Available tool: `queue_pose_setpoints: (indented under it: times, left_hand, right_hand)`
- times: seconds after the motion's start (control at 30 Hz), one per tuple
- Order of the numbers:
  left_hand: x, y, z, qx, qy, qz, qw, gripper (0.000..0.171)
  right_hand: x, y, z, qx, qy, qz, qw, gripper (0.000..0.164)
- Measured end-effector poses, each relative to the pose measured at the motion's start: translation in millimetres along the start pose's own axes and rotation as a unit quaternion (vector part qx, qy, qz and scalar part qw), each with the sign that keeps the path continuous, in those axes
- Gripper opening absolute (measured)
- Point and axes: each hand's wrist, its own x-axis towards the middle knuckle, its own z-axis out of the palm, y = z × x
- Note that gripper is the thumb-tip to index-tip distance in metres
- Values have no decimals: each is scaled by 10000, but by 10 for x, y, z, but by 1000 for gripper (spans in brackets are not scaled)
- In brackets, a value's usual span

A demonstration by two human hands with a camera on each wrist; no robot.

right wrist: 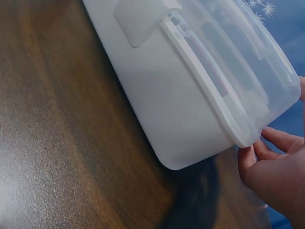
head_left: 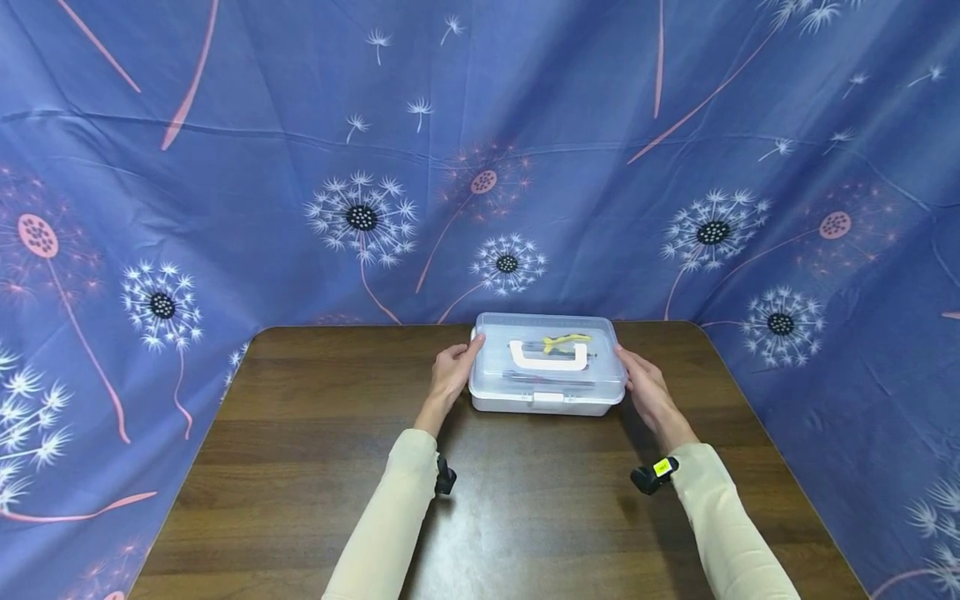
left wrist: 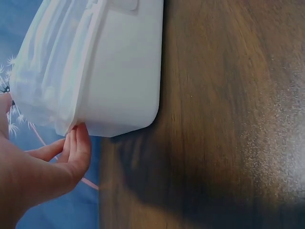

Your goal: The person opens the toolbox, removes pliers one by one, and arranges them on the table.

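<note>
A white plastic storage box (head_left: 495, 403) with a clear lid (head_left: 491, 350) sits at the far side of the table. On the lid is a white carry handle (head_left: 551, 364), and a white latch (head_left: 548, 398) fastens the front. Through the lid shows something yellow (head_left: 562, 341) among other blurred contents. My left hand (head_left: 452, 371) grips the left end, thumb up by the lid and fingertips tucked below the rim. At the opposite end my right hand (head_left: 647, 385) holds the box the same way, its fingers (right wrist: 281, 143) curled at the rim's corner.
The brown wooden table (head_left: 315, 467) ends at a blue dandelion-print cloth (head_left: 255, 208) hanging behind and at both sides. Black wrist cameras, one on the left wrist (head_left: 446, 476) and one on the right wrist (head_left: 654, 475), sit over the pale sleeves.
</note>
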Motion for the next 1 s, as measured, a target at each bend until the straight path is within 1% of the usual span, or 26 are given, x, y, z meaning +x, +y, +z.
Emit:
queue_pose_setpoints:
  times: [0.1, 0.2, 0.33, 0.5, 0.63, 0.77, 0.87, 1.0]
  left_hand:
    - [18, 2, 17, -36, 33, 8, 10000, 81]
    - [37, -5, 15, -81, 38, 27, 10000, 74]
    - [55, 0, -4, -147, -44, 83, 9998, 69]
    - [62, 0, -44, -250, -191, 86, 9995, 70]
    - [39, -21, -86, -305, -271, 89, 9991, 69]
    - [11, -74, -119, -371, -299, 131, 9988, 66]
    - [-25, -111, -143, -437, -248, 149, 9986, 65]
    - [-82, -158, -183, -514, -180, 143, 9984, 65]
  right_hand:
    - [15, 6, 15, 64, -56, -4, 10000, 83]
    - [28, 5, 26, 58, -105, -3, 9999, 84]
    - [34, -11, 36, 121, -118, -15, 9999, 84]
    - [11, -36, 42, 116, -89, -2, 9999, 81]
    - [-23, -47, 47, 75, -83, 44, 9999, 84]
    - [-54, -34, 66, 13, -58, 139, 9999, 87]
    - [-73, -8, 90, -80, -25, 151, 9999, 85]
    - [-98, 37, 126, -182, -16, 59, 9998, 82]
